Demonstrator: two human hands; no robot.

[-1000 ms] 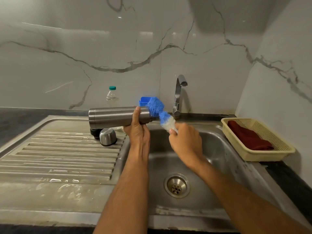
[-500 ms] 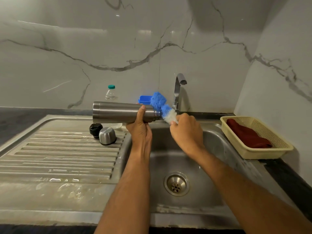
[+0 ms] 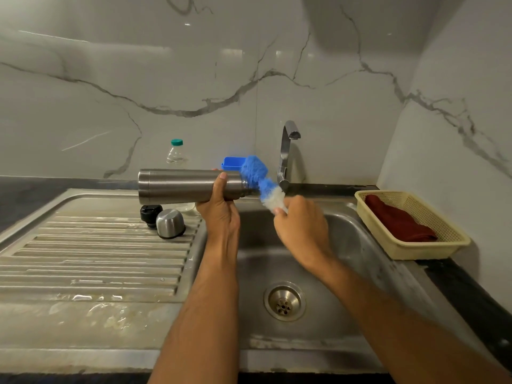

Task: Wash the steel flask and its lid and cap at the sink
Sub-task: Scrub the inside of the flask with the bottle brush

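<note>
Starting nearest the viewer, the round steel drain (image 3: 284, 301) is seen at the bottom of the stainless steel sink basin (image 3: 357, 245), with the ribbed steel draining board (image 3: 91, 261) at 9 o'clock from it. Above the basin, the left hand (image 3: 219, 214) is clamped around the cylindrical brushed-steel flask (image 3: 180, 187), which is held lying sideways with its mouth toward 3 o'clock. The right hand (image 3: 300, 225) is closed on the white end of the blue-and-white fluffy bottle brush (image 3: 261, 181), whose blue part is blurred at the flask's mouth. On the draining board, beneath the flask, the black lid (image 3: 148, 214) and the rounded steel cap (image 3: 169, 223) are set touching. At 3 o'clock, a cream plastic basket (image 3: 448, 245) holding a dark red cloth (image 3: 399, 223) is placed on the tabletop. Farther back, a clear bottle with a green top (image 3: 176, 153), a blue plastic container (image 3: 231, 163) and the chrome tap (image 3: 286, 153) are found against the marble wall.
</note>
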